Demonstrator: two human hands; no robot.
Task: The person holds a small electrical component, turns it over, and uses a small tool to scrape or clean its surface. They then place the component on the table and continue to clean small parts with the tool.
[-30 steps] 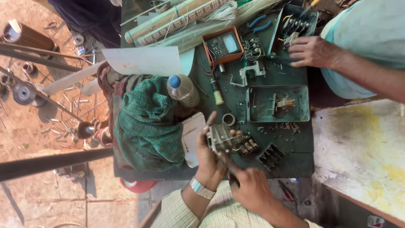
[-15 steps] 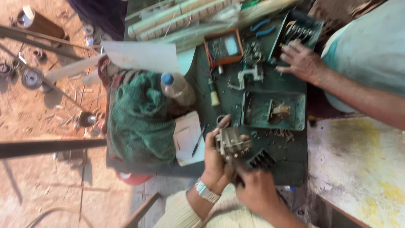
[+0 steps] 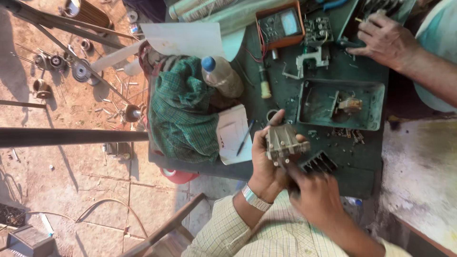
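Holding one grey metal part (image 3: 284, 143) over the green table (image 3: 362, 157), our left hand (image 3: 266, 162) clamps its fingers around it; our right hand (image 3: 316, 195) touches below, grip unclear, perhaps on a tool; one bottle (image 3: 221, 76) stands apart.

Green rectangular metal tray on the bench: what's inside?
Green rectangular metal tray holds one small brass-and-grey metal part near its middle, plus dust. Whatever lies under that part is hidden.

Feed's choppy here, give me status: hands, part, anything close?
Left hand grips grey metal part. Right hand under it, blurred. Black finned block beside; pen and notepad close.
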